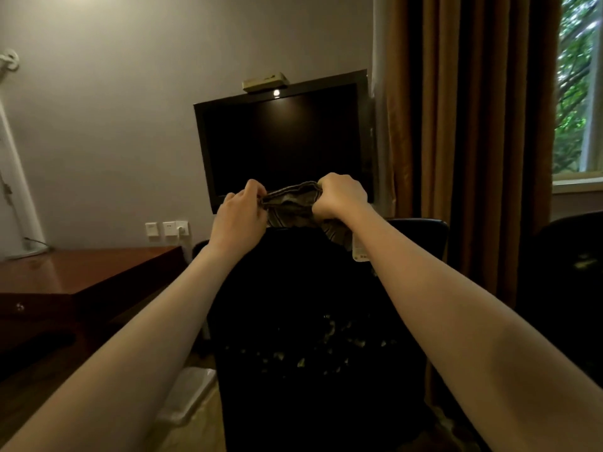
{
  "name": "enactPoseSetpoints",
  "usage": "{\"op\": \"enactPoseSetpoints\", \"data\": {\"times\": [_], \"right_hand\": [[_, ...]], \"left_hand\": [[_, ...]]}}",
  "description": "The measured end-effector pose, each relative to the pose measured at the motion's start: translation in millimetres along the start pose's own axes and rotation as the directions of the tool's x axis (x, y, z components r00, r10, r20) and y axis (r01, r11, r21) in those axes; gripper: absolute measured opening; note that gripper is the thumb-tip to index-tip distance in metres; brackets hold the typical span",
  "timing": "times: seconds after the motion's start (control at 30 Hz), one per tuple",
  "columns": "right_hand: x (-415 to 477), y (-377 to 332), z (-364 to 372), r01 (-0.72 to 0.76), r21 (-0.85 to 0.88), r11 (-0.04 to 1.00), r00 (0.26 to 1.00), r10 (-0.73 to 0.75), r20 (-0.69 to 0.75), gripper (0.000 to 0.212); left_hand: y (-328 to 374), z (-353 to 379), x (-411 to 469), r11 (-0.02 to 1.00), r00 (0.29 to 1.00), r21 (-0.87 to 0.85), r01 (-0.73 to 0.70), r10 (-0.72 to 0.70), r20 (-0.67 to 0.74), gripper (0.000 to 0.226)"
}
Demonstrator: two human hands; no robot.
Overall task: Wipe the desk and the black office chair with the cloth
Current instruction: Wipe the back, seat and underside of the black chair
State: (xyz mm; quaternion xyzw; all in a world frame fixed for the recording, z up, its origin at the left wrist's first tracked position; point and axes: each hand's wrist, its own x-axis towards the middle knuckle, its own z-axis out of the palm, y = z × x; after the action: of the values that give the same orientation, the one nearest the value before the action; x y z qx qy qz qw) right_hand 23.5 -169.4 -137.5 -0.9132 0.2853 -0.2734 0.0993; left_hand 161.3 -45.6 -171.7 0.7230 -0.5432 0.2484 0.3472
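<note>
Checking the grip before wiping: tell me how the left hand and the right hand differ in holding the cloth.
The left hand pinches the cloth at its end with fingertips; the right hand wraps it in a fist. The cloth's tail with a label hangs below the right hand, nothing below the left hand. Both hold it above the black office chair.

Bunched striped cloth at top of black chair, brown desk left
</note>
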Motion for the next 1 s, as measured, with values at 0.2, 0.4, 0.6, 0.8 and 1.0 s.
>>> {"op": "enactPoseSetpoints", "data": {"times": [0.2, 0.4, 0.6, 0.8, 1.0], "right_hand": [[-4.8, -33.6, 26.0, 0.095, 0.138, 0.986, 0.994, -0.086, -0.068, 0.018], [-14.9, -47.9, 72.9, 0.284, -0.154, 0.946, 0.898, -0.319, -0.302, 0.046], [-34.4, -4.7, 137.1, 0.440, -0.513, 0.737, 0.695, -0.641, -0.325, 0.066], [-71.7, 33.2, 207.4, 0.447, -0.451, 0.772, 0.879, -0.284, 0.384, 0.067], [-64.2, 50.9, 175.6, 0.480, -0.533, 0.697, 0.823, -0.568, -0.001, 0.057]], "left_hand": [[-13.5, -23.3, -19.9, 0.995, 1.000, 0.097, -0.007, 0.009, -0.025, 0.044], [-39.4, -19.4, -45.3, 0.997, 0.996, 0.029, -0.066, 0.068, -0.064, 0.025], [-54.3, 21.1, -79.3, 0.981, 0.995, 0.183, -0.057, 0.041, 0.092, 0.043], [-75.6, 84.6, -121.2, 0.911, 0.782, 0.382, -0.154, -0.124, 0.611, 0.054], [-57.9, 75.4, -104.0, 0.927, 0.909, 0.287, -0.240, 0.112, 0.400, 0.051]]}}
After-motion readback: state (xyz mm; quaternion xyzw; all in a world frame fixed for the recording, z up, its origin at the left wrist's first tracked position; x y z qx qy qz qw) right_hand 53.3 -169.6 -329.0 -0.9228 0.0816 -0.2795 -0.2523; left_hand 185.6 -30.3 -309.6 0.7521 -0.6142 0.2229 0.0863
